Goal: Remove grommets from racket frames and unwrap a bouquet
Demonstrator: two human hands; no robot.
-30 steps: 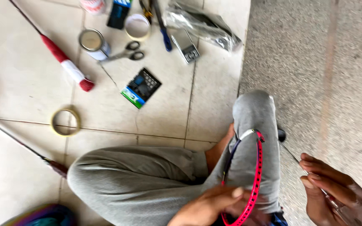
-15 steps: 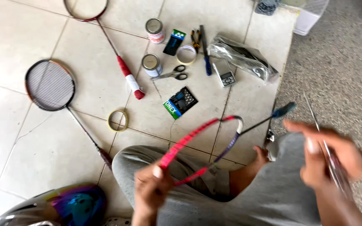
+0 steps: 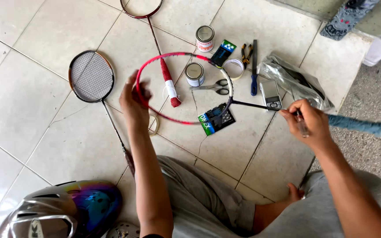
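Observation:
My left hand [image 3: 134, 102] grips the left rim of an unstrung red and black racket frame [image 3: 178, 56], held level above the tiled floor. My right hand [image 3: 307, 121] is closed around the same racket's thin black shaft, close to its blue wrapped grip [image 3: 358, 125], which points right. Through the empty hoop I see a small tin [image 3: 194, 74], scissors [image 3: 212, 87] and the red-and-white handle [image 3: 169, 83] of another racket lying on the floor.
A strung racket [image 3: 91, 77] lies left of my left hand. A second tin [image 3: 205, 38], tape rolls, pliers, a blue-handled tool [image 3: 254, 70], a small scale [image 3: 270, 94], a green-black packet [image 3: 215, 120] and a plastic bag [image 3: 294, 79] surround the middle. A shiny helmet [image 3: 62, 209] sits bottom left.
The red racket has swung up from beside my knee to lie level in front of me. My left hand now holds its rim and my right hand holds the shaft.

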